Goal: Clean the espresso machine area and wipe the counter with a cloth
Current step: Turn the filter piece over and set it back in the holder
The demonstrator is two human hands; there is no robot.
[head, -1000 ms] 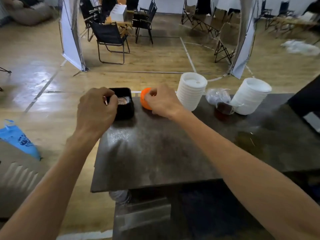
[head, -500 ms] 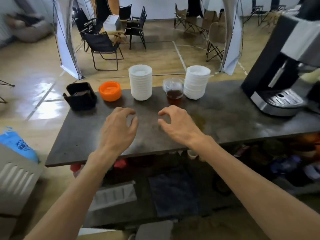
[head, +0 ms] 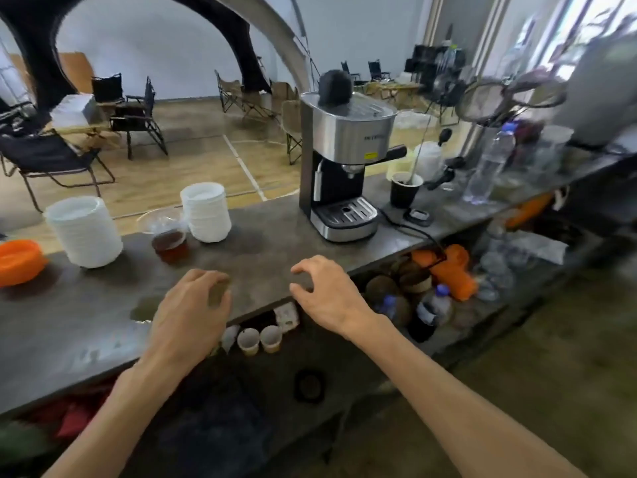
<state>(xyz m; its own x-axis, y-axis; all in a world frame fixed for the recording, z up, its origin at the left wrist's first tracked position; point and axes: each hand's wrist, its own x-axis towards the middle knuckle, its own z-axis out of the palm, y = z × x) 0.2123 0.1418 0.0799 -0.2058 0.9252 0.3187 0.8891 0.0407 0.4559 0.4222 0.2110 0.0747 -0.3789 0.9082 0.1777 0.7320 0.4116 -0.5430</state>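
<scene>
Both hands are hovering over the near edge of the dark counter (head: pixel 262 257), palms down and holding nothing. The left hand (head: pixel 191 312) is hanging with its fingers loosely curled under, while the right hand (head: pixel 325 291) is arching with fingers and thumb bent apart like a claw, not closing on anything.

The espresso machine (head: pixel 344 160) is standing upright on the counter, beyond the right hand and well apart from it, its drip tray facing the camera and a black cable trailing off to its right. Just beside it on that side a black cup (head: pixel 405 189) is sitting with a stick poking out. To the left of the machine two stacks of white cups are standing: the nearer-centre stack (head: pixel 206 212) and the left stack (head: pixel 84 232). Between them a clear plastic cup (head: pixel 167 234) is holding dark liquid (about a third full). An orange lid (head: pixel 19 260) is lying at the far left edge.

A wet patch (head: pixel 146 307) is glistening on the counter just left of the left hand. No cloth can be made out in this view.
</scene>
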